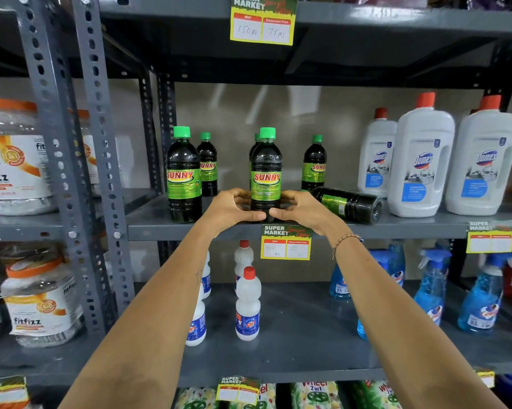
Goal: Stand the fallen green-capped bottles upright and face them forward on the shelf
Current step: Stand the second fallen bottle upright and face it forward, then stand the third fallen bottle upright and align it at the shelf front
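Note:
A dark green-capped bottle (266, 169) with a green "SUNNY" label stands upright at the front middle of the grey shelf (166, 228), label facing me. My left hand (234, 208) and my right hand (302, 209) both wrap around its base. Another green-capped bottle (349, 203) lies on its side just right of my right hand, its base toward me and its cap hidden. Upright ones stand at the front left (183, 175), behind that (208, 165), behind the held bottle (256, 143) and at the back right (314, 163).
White red-capped Domex bottles (423, 160) stand close to the right of the fallen bottle. Steel uprights (101, 160) and plastic jars (12, 160) are on the left. A price tag (285, 242) hangs from the shelf edge. White bottles (248, 305) and blue spray bottles (432, 290) fill the shelf below.

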`<state>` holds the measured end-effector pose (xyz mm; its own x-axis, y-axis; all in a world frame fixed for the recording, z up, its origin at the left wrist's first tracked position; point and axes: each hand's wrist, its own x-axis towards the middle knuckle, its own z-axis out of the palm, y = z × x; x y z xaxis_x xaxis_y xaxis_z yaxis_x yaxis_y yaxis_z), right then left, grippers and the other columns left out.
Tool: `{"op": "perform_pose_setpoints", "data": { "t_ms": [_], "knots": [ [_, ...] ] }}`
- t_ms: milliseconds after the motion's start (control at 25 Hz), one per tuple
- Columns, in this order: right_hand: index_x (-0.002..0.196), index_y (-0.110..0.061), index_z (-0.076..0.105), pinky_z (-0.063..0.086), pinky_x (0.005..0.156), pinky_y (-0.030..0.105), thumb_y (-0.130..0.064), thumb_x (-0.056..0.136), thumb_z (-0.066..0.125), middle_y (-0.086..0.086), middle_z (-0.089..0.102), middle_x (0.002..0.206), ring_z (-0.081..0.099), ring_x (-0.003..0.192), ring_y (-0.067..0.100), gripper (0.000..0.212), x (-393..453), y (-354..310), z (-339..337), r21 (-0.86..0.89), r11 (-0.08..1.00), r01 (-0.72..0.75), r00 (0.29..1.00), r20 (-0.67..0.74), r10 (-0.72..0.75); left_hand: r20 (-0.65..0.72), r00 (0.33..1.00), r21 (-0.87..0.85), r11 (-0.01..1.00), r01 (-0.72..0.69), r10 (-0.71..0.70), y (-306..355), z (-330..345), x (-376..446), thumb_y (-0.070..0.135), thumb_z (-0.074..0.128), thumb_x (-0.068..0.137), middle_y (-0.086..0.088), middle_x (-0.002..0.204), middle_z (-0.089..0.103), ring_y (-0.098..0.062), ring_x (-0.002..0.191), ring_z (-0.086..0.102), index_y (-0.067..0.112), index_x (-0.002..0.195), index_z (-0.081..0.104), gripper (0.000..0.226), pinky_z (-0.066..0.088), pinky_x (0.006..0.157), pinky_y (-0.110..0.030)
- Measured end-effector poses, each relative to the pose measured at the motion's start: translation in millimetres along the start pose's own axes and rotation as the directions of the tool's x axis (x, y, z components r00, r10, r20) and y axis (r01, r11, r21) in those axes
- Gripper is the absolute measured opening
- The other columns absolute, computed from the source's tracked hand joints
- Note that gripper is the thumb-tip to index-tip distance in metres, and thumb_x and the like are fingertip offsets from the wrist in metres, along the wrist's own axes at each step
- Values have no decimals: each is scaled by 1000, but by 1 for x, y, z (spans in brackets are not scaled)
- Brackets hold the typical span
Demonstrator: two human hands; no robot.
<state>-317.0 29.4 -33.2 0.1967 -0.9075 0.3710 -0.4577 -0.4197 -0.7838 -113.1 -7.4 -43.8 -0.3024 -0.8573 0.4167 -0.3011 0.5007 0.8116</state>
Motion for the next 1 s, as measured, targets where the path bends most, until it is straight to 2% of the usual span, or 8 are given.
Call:
{"op": "perform_pose_setpoints", "data": {
  "t_ms": [400,480,560,600,720,840,920,1000],
  "knots": [
    [132,-10,57,50,98,32,-19,84,73,5,66,125,62,114,18,51,-6,-9,-2,-23,999,-39,999,17,39,-42,999,-10,1000,11,-11,7,1,-16,36,86,65,4,118,63,-12,107,62,13,126,54,73,50,97,-37],
    [137,-8,51,49,97,26,-18,88,68,4,62,129,58,117,16,53,-17,-10,-10,17,997,-69,997,-18,70,-266,964,-7,1000,-19,16,7,12,-39,36,78,76,5,109,62,-10,96,61,11,118,57,53,51,88,-31],
    [133,-8,54,50,97,29,-17,90,66,7,64,125,61,112,18,46,-34,-6,-17,41,997,-70,982,-175,76,-543,828,52,989,-136,142,3,29,-63,32,67,87,1,84,62,-10,74,58,10,93,59,24,47,70,-27],
    [127,-6,58,53,93,30,-15,90,65,11,67,119,64,105,20,39,-43,-5,-22,75,996,-52,959,-273,70,-594,779,82,979,-189,200,2,39,-72,30,61,92,-2,75,59,-12,67,54,10,84,55,23,43,64,-27],
    [111,-2,64,55,72,18,-8,90,64,12,68,95,63,83,15,22,-58,-11,-40,120,993,12,869,-492,49,-432,812,227,919,-323,392,8,78,-72,25,52,97,-3,73,51,-20,68,46,8,80,51,24,35,62,-28],
    [102,-6,69,51,79,23,-10,89,64,4,67,88,59,74,7,14,-53,-11,-69,-148,988,-33,756,-650,-72,-230,808,431,801,-415,542,20,117,-54,20,48,97,-1,88,52,-18,80,45,7,89,55,17,33,71,-27],
    [106,-7,69,48,87,25,-18,90,63,7,68,98,59,82,12,21,-52,-7,-90,-271,949,-160,747,-661,-63,-164,790,559,715,-419,591,24,143,-38,20,48,96,-5,99,57,-23,88,51,8,99,57,16,40,76,-33],
    [119,-7,65,46,98,33,-39,88,65,12,66,118,61,107,24,45,-47,2,-108,-353,884,-307,814,-579,52,-188,781,659,666,-349,595,21,162,-22,23,46,96,-9,110,61,-26,99,55,7,109,58,24,44,84,-38]
  ]
}}
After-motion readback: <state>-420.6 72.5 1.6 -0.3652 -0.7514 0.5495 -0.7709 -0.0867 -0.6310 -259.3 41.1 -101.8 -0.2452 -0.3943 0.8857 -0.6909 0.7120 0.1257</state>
